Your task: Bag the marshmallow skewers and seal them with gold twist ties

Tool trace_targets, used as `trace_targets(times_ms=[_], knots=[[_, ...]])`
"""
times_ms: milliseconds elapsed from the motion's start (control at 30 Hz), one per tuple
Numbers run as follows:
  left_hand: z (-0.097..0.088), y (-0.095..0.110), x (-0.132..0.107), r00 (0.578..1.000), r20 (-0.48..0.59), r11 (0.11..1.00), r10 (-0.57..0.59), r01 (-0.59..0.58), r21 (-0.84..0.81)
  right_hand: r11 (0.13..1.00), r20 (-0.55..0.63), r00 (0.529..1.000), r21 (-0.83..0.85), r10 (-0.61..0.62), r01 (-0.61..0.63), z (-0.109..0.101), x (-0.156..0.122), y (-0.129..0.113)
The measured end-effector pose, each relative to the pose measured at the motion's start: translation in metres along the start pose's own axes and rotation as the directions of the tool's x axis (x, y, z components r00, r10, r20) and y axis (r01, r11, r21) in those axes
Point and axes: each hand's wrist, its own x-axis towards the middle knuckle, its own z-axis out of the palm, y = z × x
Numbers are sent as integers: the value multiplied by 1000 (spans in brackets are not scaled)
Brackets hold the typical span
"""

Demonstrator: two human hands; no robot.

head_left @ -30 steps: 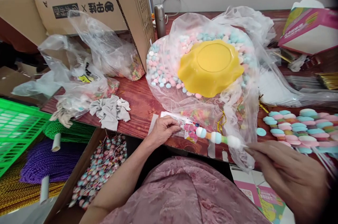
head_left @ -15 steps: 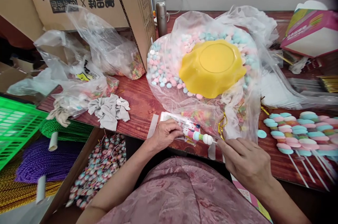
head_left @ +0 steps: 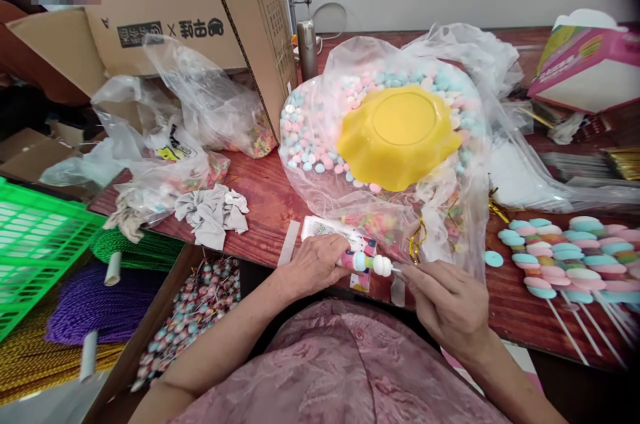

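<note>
A candy skewer [head_left: 373, 264] of white, blue and green sweets lies level between my two hands over the table's front edge. My right hand [head_left: 447, 301] is closed, pinching its white stick [head_left: 397, 270]. At the skewer's other end my left hand [head_left: 320, 267] is closed on what looks like a colourful printed wrapper, though the fingertips partly hide it. Beneath my left hand, white printed wrappers [head_left: 327, 227] lie on the table. Several finished-looking candy skewers [head_left: 575, 254] rest at the right, with a loose blue sweet [head_left: 494, 259] beside them.
An upturned yellow bowl [head_left: 400, 134] sits on a clear bag [head_left: 320, 184] of pastel sweets. A cardboard box [head_left: 190, 31], plastic bags [head_left: 200, 104] and crumpled cloth [head_left: 213, 214] stand left. Below are a green basket [head_left: 45, 244] and a box of wrapped skewers [head_left: 190, 317].
My right hand has shifted left with the skewer, and its sweets now sit closer to my left hand. My left hand has turned and lowered slightly. The camera view has tilted.
</note>
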Motion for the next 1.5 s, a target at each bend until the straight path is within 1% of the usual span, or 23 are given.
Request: trace_targets(times_ms=[67, 133, 267, 333, 400, 467, 500, 567, 600, 633, 667, 800, 867, 967, 1067, 1133, 1200, 1267, 1300, 1333, 1367, 1433, 1500], knots=[[1, 5, 1, 998, 39, 998, -40, 38, 40, 997, 16, 998, -51, -54, 55, 1, 2, -4], [1, 10, 2, 995, 64, 997, -70, 68, 38, 994, 26, 996, -70, -81, 82, 0, 5, -5], [-5, 23, 2, 989, 91, 991, -120, 124, -42, 999, 28, 999, -18, -41, 42, -3, 7, 2], [-7, 29, 2, 978, 126, 982, -169, 178, -64, 1000, -2, 1000, -8, -29, 29, -5, 6, 7], [-8, 34, 2, 959, 189, 964, -212, 237, -120, 997, -28, 997, -31, -75, 74, -8, 5, 11], [-10, 38, 4, 938, 271, 921, -217, 289, -263, 985, -27, 985, -38, -171, 169, -11, 5, 12], [-11, 39, 5, 929, 308, 879, -205, 313, -359, 975, -14, 975, -28, -223, 222, -13, 6, 13], [-14, 39, 9, 913, 374, 767, -162, 355, -534, 952, 43, 952, 1, -305, 305, -16, 7, 15], [-16, 39, 11, 907, 399, 721, -137, 367, -588, 945, 79, 942, 10, -327, 327, -17, 7, 17], [-18, 39, 13, 901, 416, 700, -121, 375, -608, 941, 121, 934, 14, -336, 337, -18, 7, 19], [-20, 39, 15, 896, 428, 711, -117, 376, -595, 941, 162, 928, 13, -335, 338, -19, 7, 21], [-25, 44, 19, 897, 411, 878, -163, 322, -356, 955, 270, 918, 25, -292, 296, -16, 8, 22], [-25, 50, 21, 896, 415, 917, -156, 287, -276, 965, 302, 918, 38, -258, 259, -13, 10, 17], [-22, 59, 24, 886, 441, 936, -143, 266, -230, 974, 326, 917, 64, -228, 219, -5, 11, 2], [-18, 65, 29, 883, 451, 936, -127, 257, -240, 980, 337, 921, 63, -197, 186, 10, 9, -14], [-17, 65, 31, 891, 435, 930, -129, 262, -259, 986, 295, 942, 79, -161, 144, 21, 9, -20], [-18, 62, 31, 912, 387, 909, -134, 269, -320, 985, 242, 960, 127, -141, 113, 29, 12, -18], [-25, 56, 30, 937, 330, 843, -113, 267, -467, 976, 218, 965, 190, -148, 107, 30, 17, -10], [-29, 52, 29, 943, 314, 780, -105, 274, -562, 969, 213, 965, 224, -152, 103, 28, 20, -4], [-34, 48, 27, 942, 320, 697, -99, 295, -653, 961, 199, 969, 261, -146, 92, 24, 24, 2], [-38, 44, 25, 934, 342, 602, -101, 331, -727, 948, 179, 975, 311, -133, 73, 20, 28, 7], [-42, 37, 22, 910, 390, 422, -136, 410, -809, 906, 146, 986, 423, -85, 16, 9, 35, 16], [-38, 35, 19, 899, 390, 305, -201, 436, -847, 851, 172, 985, 520, -24, -70, 1, 39, 20]])
